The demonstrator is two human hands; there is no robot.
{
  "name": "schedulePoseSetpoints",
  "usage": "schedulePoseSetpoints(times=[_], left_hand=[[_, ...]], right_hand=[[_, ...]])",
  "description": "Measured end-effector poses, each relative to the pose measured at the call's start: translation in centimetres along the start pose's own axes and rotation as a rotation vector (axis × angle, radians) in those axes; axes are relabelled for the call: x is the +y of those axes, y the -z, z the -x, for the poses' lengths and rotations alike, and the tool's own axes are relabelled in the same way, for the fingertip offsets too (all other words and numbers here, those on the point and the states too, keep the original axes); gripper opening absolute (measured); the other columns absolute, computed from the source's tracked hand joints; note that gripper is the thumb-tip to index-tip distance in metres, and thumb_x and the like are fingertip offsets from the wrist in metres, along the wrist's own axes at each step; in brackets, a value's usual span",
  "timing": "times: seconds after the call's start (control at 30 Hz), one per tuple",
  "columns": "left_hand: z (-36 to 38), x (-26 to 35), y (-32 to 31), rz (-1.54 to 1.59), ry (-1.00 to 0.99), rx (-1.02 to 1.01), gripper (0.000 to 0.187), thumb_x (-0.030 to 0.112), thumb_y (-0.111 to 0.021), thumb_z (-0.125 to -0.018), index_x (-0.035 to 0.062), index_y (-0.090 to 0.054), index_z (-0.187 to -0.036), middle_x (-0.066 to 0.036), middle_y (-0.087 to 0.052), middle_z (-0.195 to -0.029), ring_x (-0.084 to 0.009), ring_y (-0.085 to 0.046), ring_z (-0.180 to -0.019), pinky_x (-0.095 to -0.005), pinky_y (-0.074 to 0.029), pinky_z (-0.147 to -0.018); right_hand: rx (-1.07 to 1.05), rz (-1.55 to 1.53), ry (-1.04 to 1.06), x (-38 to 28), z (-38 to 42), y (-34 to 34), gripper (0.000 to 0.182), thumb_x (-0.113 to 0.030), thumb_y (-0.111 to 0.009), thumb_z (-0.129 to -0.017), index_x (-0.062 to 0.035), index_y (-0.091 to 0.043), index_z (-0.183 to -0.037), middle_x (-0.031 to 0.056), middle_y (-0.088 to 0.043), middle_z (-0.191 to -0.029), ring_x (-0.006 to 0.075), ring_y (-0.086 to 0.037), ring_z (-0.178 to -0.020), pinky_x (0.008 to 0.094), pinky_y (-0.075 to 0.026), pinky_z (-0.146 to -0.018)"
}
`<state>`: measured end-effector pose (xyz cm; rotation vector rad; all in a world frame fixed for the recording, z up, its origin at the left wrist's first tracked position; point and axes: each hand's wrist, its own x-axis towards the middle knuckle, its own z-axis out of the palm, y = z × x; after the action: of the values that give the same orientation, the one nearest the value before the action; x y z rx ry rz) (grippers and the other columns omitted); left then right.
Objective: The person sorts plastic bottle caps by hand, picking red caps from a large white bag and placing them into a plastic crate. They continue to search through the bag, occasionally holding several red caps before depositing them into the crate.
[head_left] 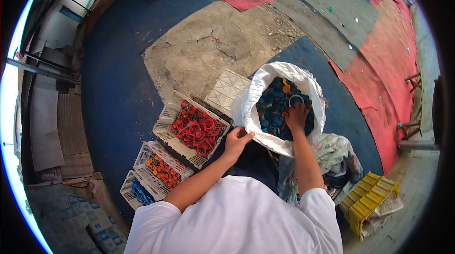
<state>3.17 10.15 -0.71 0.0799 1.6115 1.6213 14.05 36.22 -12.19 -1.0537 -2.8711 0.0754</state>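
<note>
A white woven sack (256,89) stands open in front of me, with its rim rolled outward. Inside lie many dark teal and blue caps (275,105), with a few orange and yellow ones among them. My left hand (236,144) is closed on the sack's rim at the near left side. Deep in the sack, my right hand (296,115) reaches down onto the caps, beside a pale ring (296,97). Its fingertips are hidden among the dark pieces, so what it holds, if anything, cannot be made out.
To the left are a crate (163,128) of red pieces, a white basket (142,159) of orange caps and one with blue pieces (141,192). A yellow crate (365,202) and a crumpled sack (332,152) lie at the right. Behind stands a flat cream crate (227,88).
</note>
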Motion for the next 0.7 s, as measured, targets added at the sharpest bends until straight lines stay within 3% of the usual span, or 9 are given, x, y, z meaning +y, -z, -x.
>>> schedulePoseSetpoints(times=[0.07, 0.17, 0.27, 0.37, 0.47, 0.7], left_hand=[[0.0, -0.2, -0.2, -0.030, -0.003, 0.019, 0.024, 0.013, -0.076, -0.091, -0.0027, -0.067, -0.107, -0.006, -0.072, -0.096, -0.0103, -0.067, -0.083, -0.0248, -0.054, -0.077], [0.4, 0.2, -0.9, -0.015, -0.018, 0.059, 0.023, 0.013, -0.075, -0.091, 0.0002, -0.065, -0.107, -0.004, -0.071, -0.095, -0.0084, -0.065, -0.082, -0.0240, -0.052, -0.076], [0.4, -0.9, -1.1, -0.049, -0.085, 0.143, 0.025, 0.011, -0.073, -0.091, -0.0010, -0.064, -0.111, -0.005, -0.070, -0.098, -0.0097, -0.065, -0.085, -0.0249, -0.051, -0.078], [0.6, -1.7, -1.4, -0.095, -0.226, 0.262, 0.026, 0.008, -0.070, -0.091, -0.0006, -0.063, -0.115, -0.006, -0.069, -0.103, -0.0112, -0.064, -0.090, -0.0266, -0.051, -0.083], [1.1, -0.8, -1.7, -0.072, -0.346, 0.336, 0.026, 0.004, -0.065, -0.091, 0.0020, -0.061, -0.117, -0.005, -0.065, -0.106, -0.0113, -0.060, -0.093, -0.0265, -0.049, -0.084], [1.9, 1.9, -2.4, -0.156, -0.506, 0.339, 0.026, -0.001, -0.061, -0.092, 0.0040, -0.060, -0.117, -0.005, -0.063, -0.109, -0.0121, -0.058, -0.096, -0.0264, -0.047, -0.085]], right_hand=[[0.022, -0.018, 0.002, 0.1, -0.1, 0.1, 0.022, -0.022, -0.074, -0.079, -0.0086, -0.074, -0.097, 0.0106, -0.056, -0.118, 0.0335, -0.047, -0.125, 0.0509, -0.044, -0.095], [0.028, -0.089, -0.036, 0.3, -0.2, 0.7, 0.023, -0.023, -0.075, -0.081, -0.0070, -0.073, -0.097, 0.0094, -0.061, -0.107, 0.0339, -0.056, -0.115, 0.0508, -0.048, -0.089], [-0.098, -0.474, -0.237, 0.5, -0.6, 1.0, 0.017, -0.016, -0.074, -0.081, -0.0026, -0.070, -0.092, 0.0086, -0.066, -0.089, 0.0277, -0.068, -0.086, 0.0450, -0.055, -0.072], [-0.129, -1.108, -0.531, -0.3, -0.5, 3.1, 0.011, -0.008, -0.070, -0.082, 0.0013, -0.065, -0.086, 0.0095, -0.068, -0.077, 0.0204, -0.067, -0.059, 0.0378, -0.054, -0.053], [-0.110, -1.391, -0.664, -0.4, -0.1, 3.0, 0.013, -0.004, -0.070, -0.079, 0.0040, -0.062, -0.086, 0.0120, -0.070, -0.076, 0.0154, -0.066, -0.054, 0.0314, -0.052, -0.048], [-0.191, -0.995, -0.607, -0.4, 1.1, 4.2, 0.029, -0.013, -0.087, -0.070, 0.0036, -0.066, -0.083, 0.0117, -0.071, -0.077, 0.0181, -0.067, -0.058, 0.0333, -0.052, -0.055]])
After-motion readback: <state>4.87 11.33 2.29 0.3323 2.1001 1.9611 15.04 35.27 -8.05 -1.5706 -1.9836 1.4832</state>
